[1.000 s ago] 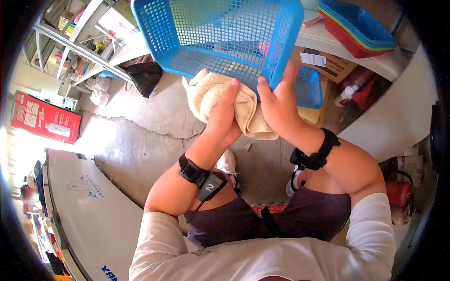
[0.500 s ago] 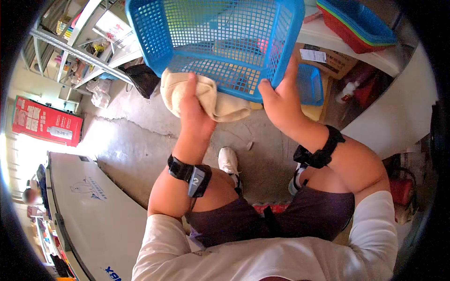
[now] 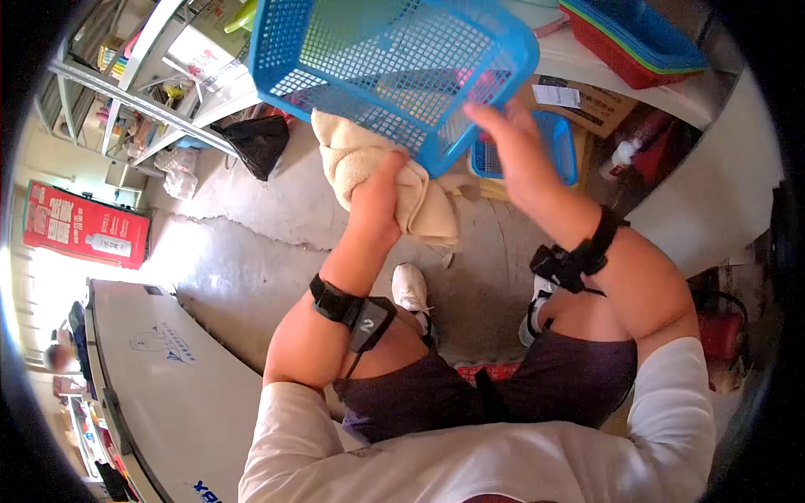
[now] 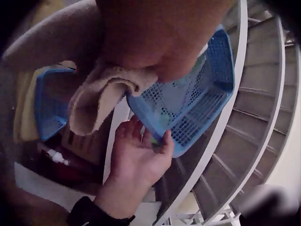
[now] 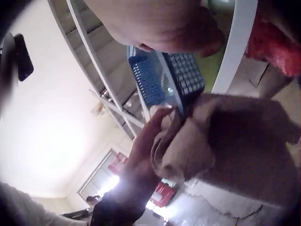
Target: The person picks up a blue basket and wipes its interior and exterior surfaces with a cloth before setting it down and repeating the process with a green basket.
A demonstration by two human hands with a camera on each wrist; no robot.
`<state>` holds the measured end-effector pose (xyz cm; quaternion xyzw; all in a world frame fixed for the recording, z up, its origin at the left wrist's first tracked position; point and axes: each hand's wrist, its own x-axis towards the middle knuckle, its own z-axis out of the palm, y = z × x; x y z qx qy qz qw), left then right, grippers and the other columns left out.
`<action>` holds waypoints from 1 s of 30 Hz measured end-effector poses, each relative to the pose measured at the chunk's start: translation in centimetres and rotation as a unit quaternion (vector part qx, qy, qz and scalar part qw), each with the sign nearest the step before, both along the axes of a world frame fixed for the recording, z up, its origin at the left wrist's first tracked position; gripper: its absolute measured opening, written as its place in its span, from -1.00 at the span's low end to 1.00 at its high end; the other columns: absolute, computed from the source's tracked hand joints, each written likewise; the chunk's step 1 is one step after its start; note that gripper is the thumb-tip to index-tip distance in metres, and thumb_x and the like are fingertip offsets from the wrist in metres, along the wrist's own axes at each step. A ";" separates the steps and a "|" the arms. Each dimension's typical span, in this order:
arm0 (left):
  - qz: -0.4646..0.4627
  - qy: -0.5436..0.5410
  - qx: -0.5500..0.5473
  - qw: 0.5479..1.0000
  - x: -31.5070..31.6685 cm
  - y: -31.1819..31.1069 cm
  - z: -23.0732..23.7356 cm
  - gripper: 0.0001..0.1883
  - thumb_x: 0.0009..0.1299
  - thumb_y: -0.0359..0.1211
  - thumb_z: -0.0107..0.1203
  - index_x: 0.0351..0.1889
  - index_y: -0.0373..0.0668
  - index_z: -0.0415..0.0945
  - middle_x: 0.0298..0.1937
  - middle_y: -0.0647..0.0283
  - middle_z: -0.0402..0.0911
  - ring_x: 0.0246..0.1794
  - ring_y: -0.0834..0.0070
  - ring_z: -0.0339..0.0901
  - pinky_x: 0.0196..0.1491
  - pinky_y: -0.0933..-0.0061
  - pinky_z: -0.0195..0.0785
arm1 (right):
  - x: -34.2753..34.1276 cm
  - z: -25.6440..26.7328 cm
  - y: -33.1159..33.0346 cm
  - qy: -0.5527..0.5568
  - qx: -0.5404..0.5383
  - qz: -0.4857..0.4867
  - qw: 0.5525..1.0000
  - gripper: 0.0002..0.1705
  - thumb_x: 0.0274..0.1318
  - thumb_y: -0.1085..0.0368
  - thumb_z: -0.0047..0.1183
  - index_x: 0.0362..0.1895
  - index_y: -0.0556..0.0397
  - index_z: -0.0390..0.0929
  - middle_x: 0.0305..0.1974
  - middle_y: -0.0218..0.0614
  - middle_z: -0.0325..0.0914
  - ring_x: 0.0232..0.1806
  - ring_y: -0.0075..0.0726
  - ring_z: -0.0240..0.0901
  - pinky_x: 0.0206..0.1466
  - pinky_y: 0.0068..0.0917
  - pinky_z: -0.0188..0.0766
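Observation:
A blue mesh plastic basket (image 3: pixel 394 63) is held up in the air, tilted with its right corner low. My left hand (image 3: pixel 376 194) grips a beige towel (image 3: pixel 345 155) folded over the basket's near rim, thumb on top. The towel's loose end hangs below that hand. At the basket's right side, my right hand (image 3: pixel 524 155) has its thumb and fingers spread at the rim, slightly blurred. In the left wrist view, the fingers of this right hand (image 4: pixel 138 157) are loosely bent beside the basket corner. The towel hides part of the rim in the right wrist view.
A smaller blue basket (image 3: pixel 558 147) lies low ahead, near a cardboard box (image 3: pixel 591 113). Stacked red, green and blue trays (image 3: pixel 637 50) stand on the white shelf at right. Metal shelving (image 3: pixel 142 92) is at left, with a black bag (image 3: pixel 258 144) below. A white cabinet (image 3: pixel 159 369) stands at left.
The towel and my left hand slid left along the near rim, then came back right. The basket has since turned clockwise, its right corner dropping, and my right thumb has lifted from the rim.

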<state>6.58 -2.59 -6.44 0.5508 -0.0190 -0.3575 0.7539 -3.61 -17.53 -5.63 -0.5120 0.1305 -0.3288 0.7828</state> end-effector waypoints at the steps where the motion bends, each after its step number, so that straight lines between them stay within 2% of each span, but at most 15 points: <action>1: 0.016 -0.006 0.029 0.999 0.4 0.1 -0.5 -0.51 0.29 -0.39 0.15 0.16 -0.32 0.32 0.03 0.18 0.53 -0.04 0.32 0.54 -0.01 0.33 0.48 | 0.3 0.2 0.0 -0.083 -0.027 -0.119 0.989 -0.54 0.01 0.33 0.22 0.03 0.07 0.40 -0.16 -0.37 0.49 -0.08 -0.42 0.43 0.03 -0.44 0.34; 4: 0.019 -0.118 0.030 0.992 0.9 0.5 -1.2 -0.48 0.29 -0.40 0.15 0.20 -0.32 0.30 0.07 0.18 0.50 0.04 0.31 0.48 0.05 0.33 0.41 | -0.4 -0.6 -4.4 0.051 -0.099 -0.073 0.991 -0.69 0.00 0.30 0.25 -0.15 0.06 0.51 -0.28 -0.44 0.52 -0.17 -0.48 0.44 -0.04 -0.49 0.36; 5: 0.030 -0.145 0.053 0.988 1.0 0.5 -1.2 -0.48 0.28 -0.41 0.15 0.21 -0.31 0.31 0.09 0.19 0.49 0.06 0.31 0.46 0.06 0.34 0.39 | -0.3 -1.0 -4.4 0.026 -0.111 -0.108 0.988 -0.70 0.04 0.25 0.24 -0.14 0.08 0.55 -0.27 -0.41 0.56 -0.21 -0.52 0.44 -0.09 -0.52 0.37; 8: 0.036 -0.256 0.105 0.960 1.3 1.2 -1.2 -0.48 0.27 -0.44 0.14 0.22 -0.27 0.32 0.14 0.19 0.45 0.13 0.32 0.40 0.10 0.34 0.34 | -2.6 1.4 -5.8 0.085 -0.186 -0.015 0.979 -0.66 0.08 0.20 0.20 -0.08 0.09 0.57 -0.22 -0.38 0.58 -0.19 -0.52 0.45 -0.07 -0.53 0.38; 10: 0.008 -0.368 0.114 0.923 1.6 1.8 -1.5 -0.47 0.27 -0.46 0.12 0.24 -0.25 0.30 0.16 0.20 0.43 0.15 0.33 0.38 0.11 0.35 0.33 | -2.7 1.0 -6.1 0.101 -0.157 -0.023 0.982 -0.63 0.12 0.22 0.17 -0.01 0.12 0.54 -0.15 -0.33 0.59 -0.14 -0.46 0.48 -0.02 -0.48 0.40; 12: 0.010 -0.351 0.084 0.933 1.2 1.5 -1.5 -0.47 0.30 -0.45 0.12 0.25 -0.26 0.28 0.14 0.20 0.45 0.12 0.34 0.40 0.10 0.35 0.34 | -2.8 0.8 -6.2 0.118 -0.128 -0.029 0.984 -0.60 0.16 0.25 0.13 0.05 0.15 0.51 -0.09 -0.29 0.59 -0.08 -0.39 0.51 0.03 -0.43 0.41; 13: 0.011 -0.343 0.069 0.937 1.0 1.4 -1.3 -0.47 0.32 -0.44 0.12 0.26 -0.26 0.27 0.14 0.20 0.45 0.11 0.34 0.42 0.10 0.35 0.35 | -2.7 0.8 -6.0 0.093 -0.089 -0.033 0.991 -0.63 0.15 0.26 0.11 0.02 0.16 0.53 -0.11 -0.28 0.60 -0.11 -0.39 0.52 0.00 -0.40 0.43; 16: 0.043 -0.119 0.036 0.991 0.9 1.1 -0.2 -0.48 0.36 -0.37 0.13 0.25 -0.25 0.25 0.08 0.20 0.49 0.05 0.32 0.47 0.09 0.30 0.39 | -2.1 1.0 -5.1 0.035 0.021 -0.043 0.998 -0.70 0.14 0.32 0.06 -0.05 0.17 0.55 -0.15 -0.25 0.62 -0.17 -0.36 0.54 -0.04 -0.35 0.46; 19: 0.023 -0.031 -0.069 0.997 0.7 0.8 0.0 -0.53 0.39 -0.28 0.13 0.21 -0.18 0.29 0.02 0.21 0.53 -0.03 0.30 0.54 -0.02 0.26 0.50 | -1.6 0.0 -4.5 0.031 0.112 -0.041 0.992 -0.69 0.10 0.39 -0.02 -0.04 0.17 0.54 -0.16 -0.23 0.61 -0.17 -0.31 0.54 -0.02 -0.33 0.46; 21: 0.001 -0.009 -0.077 0.997 -1.4 0.4 0.6 -0.56 0.40 -0.29 0.11 0.18 -0.21 0.30 0.01 0.19 0.52 0.00 0.29 0.51 0.06 0.21 0.45 | -1.2 -0.8 -3.0 0.045 0.165 -0.031 0.985 -0.65 0.06 0.44 -0.09 -0.02 0.17 0.51 -0.16 -0.22 0.59 -0.15 -0.28 0.52 -0.02 -0.32 0.46; 23: -0.011 0.027 -0.081 0.996 -3.6 -0.7 0.1 -0.59 0.43 -0.31 0.07 0.18 -0.24 0.29 0.01 0.16 0.51 0.02 0.29 0.50 0.11 0.19 0.43 | 0.1 -2.2 -0.7 0.014 0.172 -0.082 0.982 -0.62 0.08 0.46 -0.12 0.02 0.20 0.49 -0.10 -0.17 0.58 -0.08 -0.19 0.53 0.04 -0.22 0.47; 25: -0.038 0.060 -0.088 0.994 -5.2 -1.1 -0.3 -0.59 0.43 -0.31 0.07 0.18 -0.24 0.29 0.02 0.15 0.51 0.03 0.28 0.50 0.12 0.19 0.42 | 0.5 -1.5 1.6 -0.023 0.185 -0.115 0.976 -0.60 0.07 0.48 -0.14 0.03 0.22 0.48 -0.05 -0.13 0.56 -0.03 -0.12 0.52 0.09 -0.15 0.46; 28: -0.075 0.086 -0.093 0.989 -5.9 -1.3 -0.6 -0.58 0.43 -0.30 0.08 0.19 -0.24 0.28 0.03 0.16 0.51 0.04 0.29 0.50 0.11 0.20 0.42 | 0.3 -0.8 1.2 -0.022 0.193 -0.078 0.978 -0.61 0.07 0.47 -0.14 0.02 0.24 0.48 -0.05 -0.13 0.55 0.00 -0.12 0.51 0.10 -0.16 0.45; 30: -0.096 0.082 -0.102 0.987 -6.0 -1.4 -0.5 -0.58 0.43 -0.30 0.08 0.19 -0.24 0.28 0.03 0.17 0.51 0.04 0.30 0.50 0.11 0.21 0.43 | 0.6 -0.8 0.6 -0.025 0.191 -0.092 0.977 -0.62 0.06 0.47 -0.13 0.00 0.24 0.49 -0.06 -0.14 0.55 0.00 -0.11 0.50 0.09 -0.16 0.46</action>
